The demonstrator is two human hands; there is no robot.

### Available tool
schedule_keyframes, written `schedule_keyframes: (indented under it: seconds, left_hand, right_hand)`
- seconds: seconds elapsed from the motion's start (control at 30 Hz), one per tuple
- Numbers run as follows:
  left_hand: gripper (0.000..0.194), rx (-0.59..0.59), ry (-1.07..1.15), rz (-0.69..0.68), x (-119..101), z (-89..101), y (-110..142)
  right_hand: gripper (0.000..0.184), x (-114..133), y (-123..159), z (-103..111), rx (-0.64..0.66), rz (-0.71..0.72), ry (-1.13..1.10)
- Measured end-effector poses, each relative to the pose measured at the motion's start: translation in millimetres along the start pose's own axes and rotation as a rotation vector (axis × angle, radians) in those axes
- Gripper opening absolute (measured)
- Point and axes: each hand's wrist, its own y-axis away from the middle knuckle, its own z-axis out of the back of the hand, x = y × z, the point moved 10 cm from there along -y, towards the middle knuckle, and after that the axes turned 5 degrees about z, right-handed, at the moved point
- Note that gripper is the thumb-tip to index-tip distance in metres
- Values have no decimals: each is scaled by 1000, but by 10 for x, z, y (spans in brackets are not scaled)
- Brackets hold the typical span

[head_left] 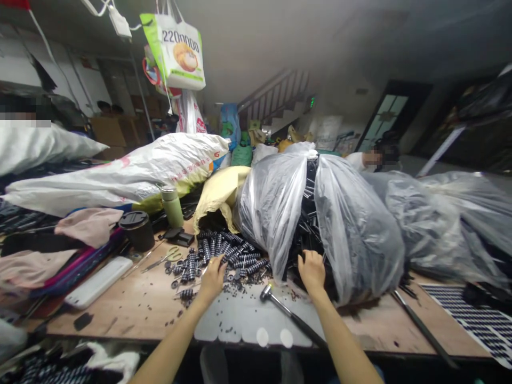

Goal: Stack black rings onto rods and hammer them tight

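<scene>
My left hand [212, 277] reaches into a pile of black ribbed parts [226, 253] on the wooden table [136, 309], its fingers curled on the pile; what they hold is hidden. My right hand [311, 271] reaches into the slit of a big clear plastic bag [320, 213] packed with black parts, fingers bent among them. A small hammer [276, 301] lies on a grey metal plate [248, 320] between my forearms.
Scissors [166, 258], a dark cup [138, 229], a green flask [173, 205] and a white flat case [98, 281] lie at left. White sacks [120, 173] and more clear bags [448, 224] crowd the table. Another person [374, 157] sits behind the bags. A long rod [424, 330] lies at right.
</scene>
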Motion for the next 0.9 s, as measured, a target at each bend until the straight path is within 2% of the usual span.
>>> schedule_keyframes:
  seconds: [0.03,0.1,0.2,0.3,0.43,0.53,0.67,0.77,0.83,0.9]
  left_hand:
    - [36,-4,202,88,38,3,51]
    - [44,33,612,311,140,-107,208]
    - [47,111,909,509,95,-314,460]
    - [40,163,959,548,-89,-445,574]
    - [41,231,957,556,-325,-669,550]
    - [43,238,946,587,-362,-803,497]
    - [44,194,936,641,-246,-813,471]
    - [45,194,928,661,-150,-756,503]
    - [44,194,910,658,-75,-697,537]
    - [43,167,868,649,40,-612,570]
  right_hand:
    - [21,-64,-57,-4,4,-41,-44]
    - [19,-192,-78,-22,21,-125,-158]
    - [32,-300,125,-125,74,-251,-385]
    - [43,-203,564,-374,198,-368,-626]
    - [41,128,1195,-776,419,-511,-885]
    - [40,298,1449,-977,518,-603,-1022]
    - [39,450,1557,-1121,571,-666,-1141]
    - [36,592,1568,-1120,565,-655,-1174]
    - [35,637,1434,-989,491,-616,-1175]
    - [35,572,1105,-667,334,-554,-1162]
